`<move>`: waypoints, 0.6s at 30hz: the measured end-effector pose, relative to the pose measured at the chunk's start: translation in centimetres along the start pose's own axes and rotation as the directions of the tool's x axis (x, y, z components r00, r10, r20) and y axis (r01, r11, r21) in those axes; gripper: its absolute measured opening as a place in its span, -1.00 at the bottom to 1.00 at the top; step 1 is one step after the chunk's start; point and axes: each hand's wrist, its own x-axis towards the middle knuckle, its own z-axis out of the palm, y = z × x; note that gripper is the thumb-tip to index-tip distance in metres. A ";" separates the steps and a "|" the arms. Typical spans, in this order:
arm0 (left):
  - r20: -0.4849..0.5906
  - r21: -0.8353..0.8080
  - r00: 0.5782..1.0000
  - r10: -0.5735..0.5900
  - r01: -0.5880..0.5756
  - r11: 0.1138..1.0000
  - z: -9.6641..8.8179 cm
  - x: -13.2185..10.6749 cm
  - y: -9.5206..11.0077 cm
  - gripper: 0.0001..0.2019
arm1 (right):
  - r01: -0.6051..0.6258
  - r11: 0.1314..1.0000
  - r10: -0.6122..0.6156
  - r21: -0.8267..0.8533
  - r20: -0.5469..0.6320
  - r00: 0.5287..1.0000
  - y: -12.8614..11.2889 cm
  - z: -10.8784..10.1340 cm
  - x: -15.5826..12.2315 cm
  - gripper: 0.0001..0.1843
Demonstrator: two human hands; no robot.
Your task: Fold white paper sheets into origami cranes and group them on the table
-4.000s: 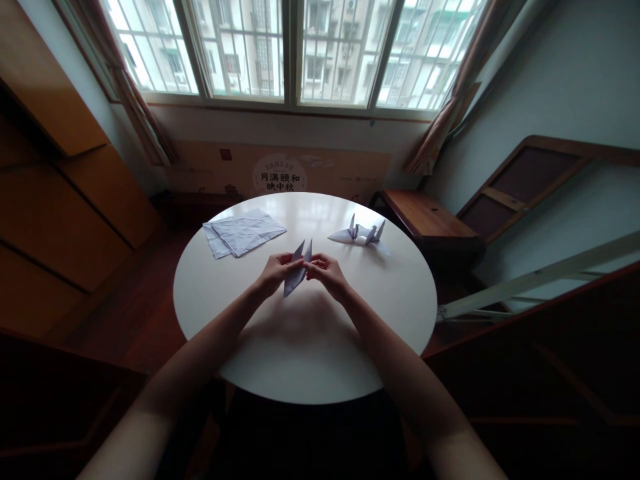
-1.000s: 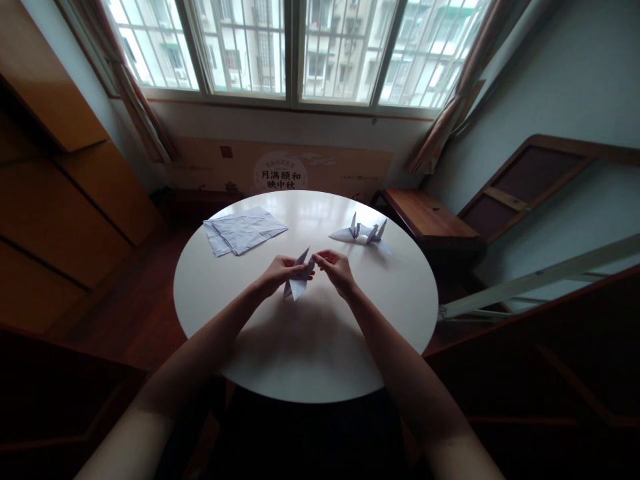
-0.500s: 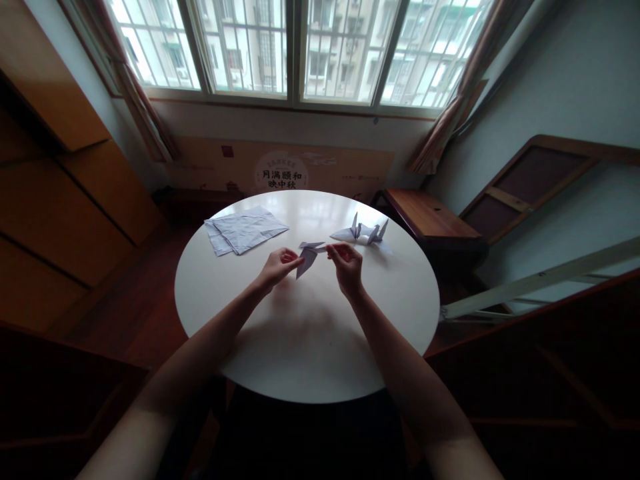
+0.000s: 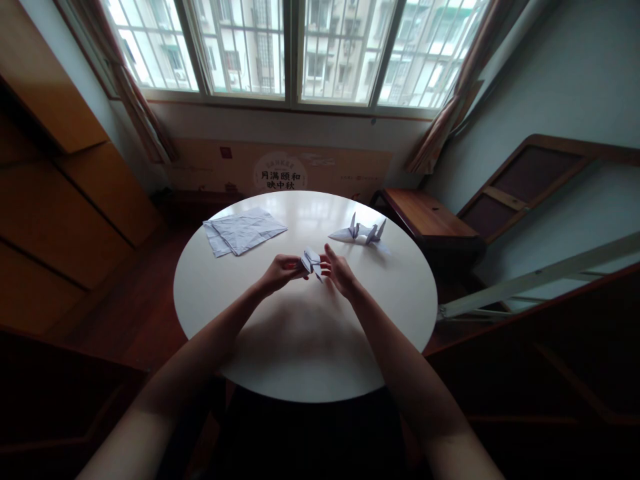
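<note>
Above the middle of the white round table [image 4: 310,360], my left hand [image 4: 281,272] pinches a folded paper crane [image 4: 312,261] between thumb and fingers. My right hand [image 4: 341,272] is at the crane's right side, thumb raised and fingers apart; its fingertips reach behind or against the paper, and I cannot tell whether they touch it. Farther back on the right, finished-looking paper cranes [image 4: 361,233] stand close together with their points up. Creased sheets of paper [image 4: 245,230] lie in an overlapping stack at the back left of the table.
A wooden side table [image 4: 430,213] stands beyond the right edge of the round table. Orange-brown cabinets [image 4: 90,207] line the left. A printed banner [image 4: 200,163] runs below the barred window [image 4: 260,47], and a wooden frame [image 4: 520,180] leans at the right wall.
The crane has been turned and brought slightly nearer in my left hand. My right hand has let go of its pinch on the crane's right tip and opened its fingers.
</note>
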 end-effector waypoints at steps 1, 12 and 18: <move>0.008 -0.003 1.000 -0.005 0.005 1.000 0.0 0.0 -0.1 -0.56 | 0.005 1.000 -0.005 -0.006 0.032 0.999 0.0 0.0 -0.1 -0.37; 0.033 0.041 0.994 -0.105 0.104 0.994 -0.2 0.0 -0.3 -0.69 | 0.271 0.962 -0.272 -0.028 -0.090 0.958 -0.2 0.8 -0.4 -0.61; 0.028 0.009 0.992 -0.123 0.122 0.992 -0.2 0.1 -0.7 -0.62 | 0.301 0.954 -0.300 0.008 -0.074 0.951 -0.4 1.4 -0.7 -0.63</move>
